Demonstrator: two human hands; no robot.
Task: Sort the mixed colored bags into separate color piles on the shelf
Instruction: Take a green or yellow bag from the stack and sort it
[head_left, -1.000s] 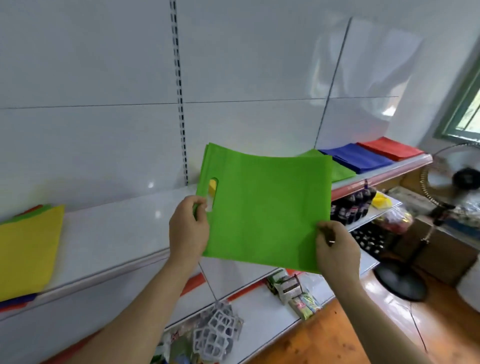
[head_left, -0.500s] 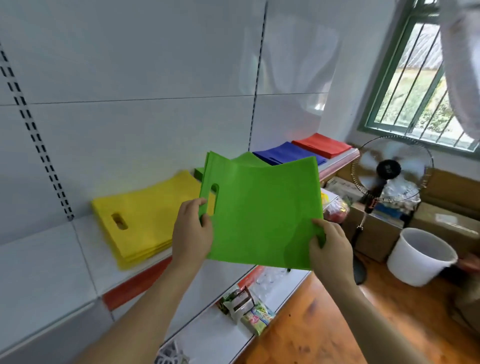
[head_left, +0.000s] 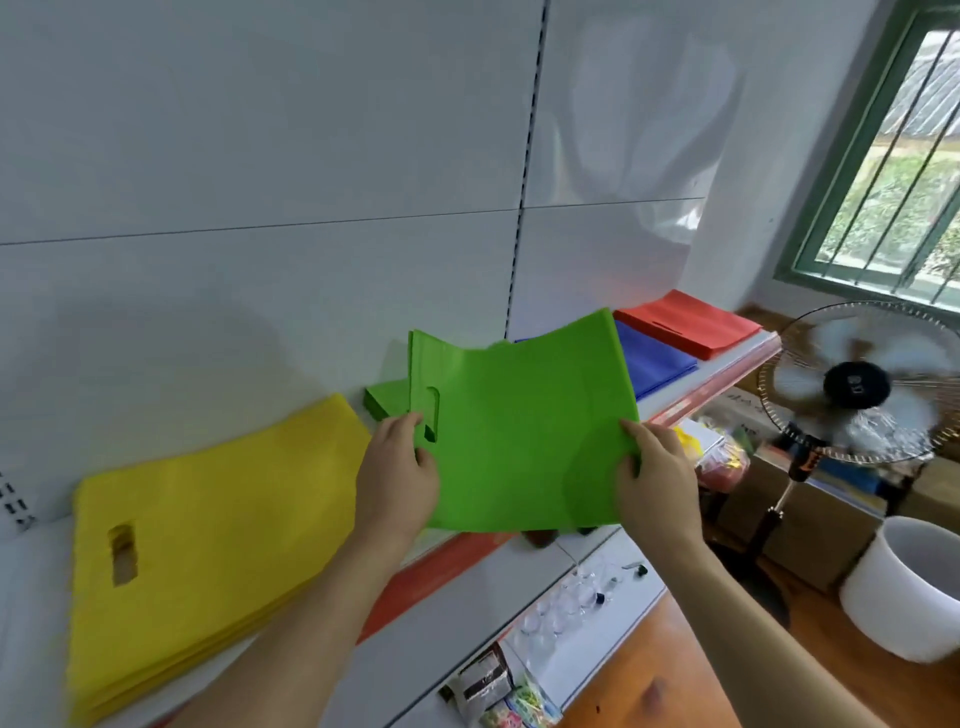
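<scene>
A flat green bag (head_left: 524, 426) with a cut-out handle hangs in the air over the shelf (head_left: 31, 587), held at both sides. My left hand (head_left: 397, 475) grips its handle edge and my right hand (head_left: 654, 478) pinches its opposite edge. Behind it a corner of the green pile (head_left: 387, 397) shows on the shelf, mostly hidden by the held bag. A thick yellow pile (head_left: 208, 530) lies to the left. A blue pile (head_left: 652, 361) and a red pile (head_left: 685, 325) lie to the right.
A lower shelf (head_left: 587, 639) carries small packets and clear items. A running pedestal fan (head_left: 852, 384) stands on the right, near cardboard boxes and a white bucket (head_left: 904, 587) on the wooden floor. A barred window (head_left: 898, 156) is at upper right.
The view has swung right along the shelf and closer to it. The green bag, held in both hands, now hangs over the green pile between the yellow and blue piles.
</scene>
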